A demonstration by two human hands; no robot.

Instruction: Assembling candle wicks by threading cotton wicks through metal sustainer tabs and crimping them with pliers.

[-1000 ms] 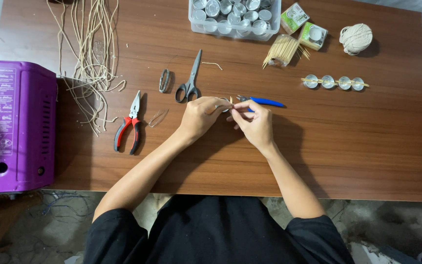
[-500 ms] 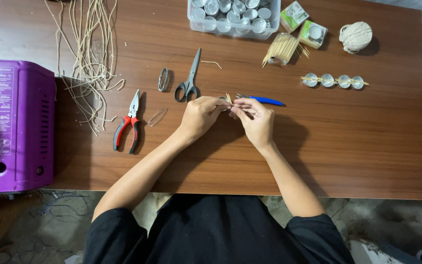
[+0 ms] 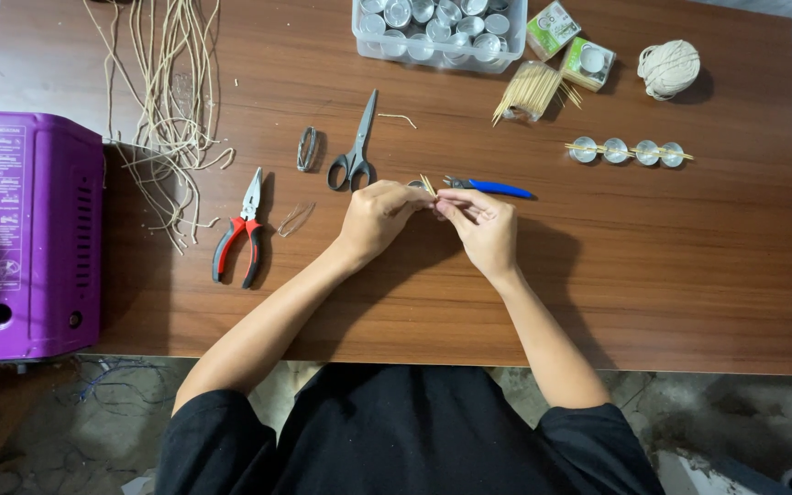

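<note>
Two hands work a small metal cup and thin sticks over a brown counter.

A purple machine sits at the counter's left edge, loose cords beside it, a clear tub of metal cups at the back. Red-handled pliers, scissors and a blue-handled tool lie near the hands. The left hand and right hand meet mid-counter, fingers pinched narrowly on the small metal cup with thin sticks poking up.
</note>
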